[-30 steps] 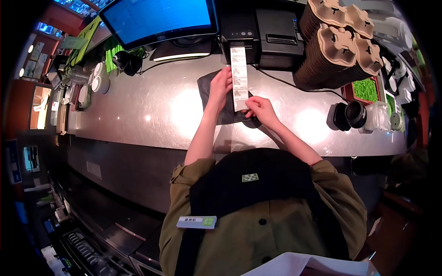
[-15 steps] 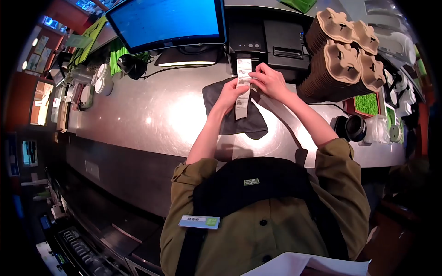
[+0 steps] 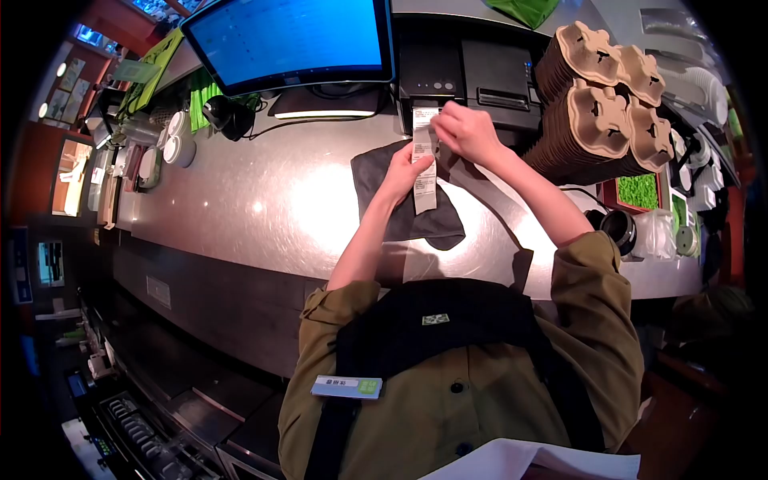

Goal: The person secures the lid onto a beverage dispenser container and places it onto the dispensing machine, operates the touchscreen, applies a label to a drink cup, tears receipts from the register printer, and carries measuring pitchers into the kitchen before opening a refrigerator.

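Brushed-steel counter, glossy, bright glare patches, dim wood-toned rm to L. Long narrow white paper strip w/ rows of small dark print (too small to read) runs down from front of black boxy printer, lower end over dark grey cloth lying rumpled on countr.

L hand grips strip approx. mid-length, thumb on printed face, fingers mostly hidden behind. R hand higher up, close to printer front, fingers curled in, tips at strip's R edge; can't tell if pinching paper or just against it.

Next out: 2nd black boxy machine just R of printer. Wide black-framed monitor, blue screen lit, to L, on dark flat base. Black handheld-type device + cable L of that; round white tubs farther L.

R side: tall stacks of brown moulded-pulp cup carriers; nr them, green grass-like mat in red-sided box, black round container below it.

Wearer: olive button shirt, black apron, name tag on chest.
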Demonstrator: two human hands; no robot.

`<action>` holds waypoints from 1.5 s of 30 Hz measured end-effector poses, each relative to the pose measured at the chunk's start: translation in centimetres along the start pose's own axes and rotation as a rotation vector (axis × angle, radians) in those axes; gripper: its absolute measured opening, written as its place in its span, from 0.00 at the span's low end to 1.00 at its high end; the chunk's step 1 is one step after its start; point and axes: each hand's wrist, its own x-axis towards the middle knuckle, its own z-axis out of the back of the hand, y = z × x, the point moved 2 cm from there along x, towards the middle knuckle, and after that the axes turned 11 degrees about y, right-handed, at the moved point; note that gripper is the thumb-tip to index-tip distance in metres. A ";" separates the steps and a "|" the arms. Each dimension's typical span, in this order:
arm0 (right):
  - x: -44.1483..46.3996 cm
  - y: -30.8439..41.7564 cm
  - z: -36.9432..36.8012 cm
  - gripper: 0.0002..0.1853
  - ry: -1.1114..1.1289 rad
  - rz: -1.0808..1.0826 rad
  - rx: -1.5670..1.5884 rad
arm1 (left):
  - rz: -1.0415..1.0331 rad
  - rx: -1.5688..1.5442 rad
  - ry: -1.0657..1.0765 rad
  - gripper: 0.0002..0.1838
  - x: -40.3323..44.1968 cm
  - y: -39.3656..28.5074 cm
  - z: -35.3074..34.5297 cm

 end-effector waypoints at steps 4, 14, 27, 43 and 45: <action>1.0 0.6 1.7 0.02 -0.451 -0.194 0.125 | 0.028 -0.021 -0.004 0.15 -0.5 1.1 -0.1; -6.2 14.4 -5.1 0.07 0.197 0.250 0.157 | 0.014 -0.087 -0.011 0.14 -1.7 0.9 -1.3; -8.9 10.3 -2.1 0.04 -0.075 -0.063 0.299 | 0.007 -0.515 0.040 0.41 -4.5 0.9 -0.6; -12.7 7.1 -3.8 0.05 -0.098 -0.506 0.537 | 0.046 -0.450 0.011 0.40 -6.3 0.8 -0.9; -12.8 7.0 -4.0 0.06 -0.094 -0.529 0.549 | 0.053 -0.437 0.010 0.38 -6.1 1.7 -0.5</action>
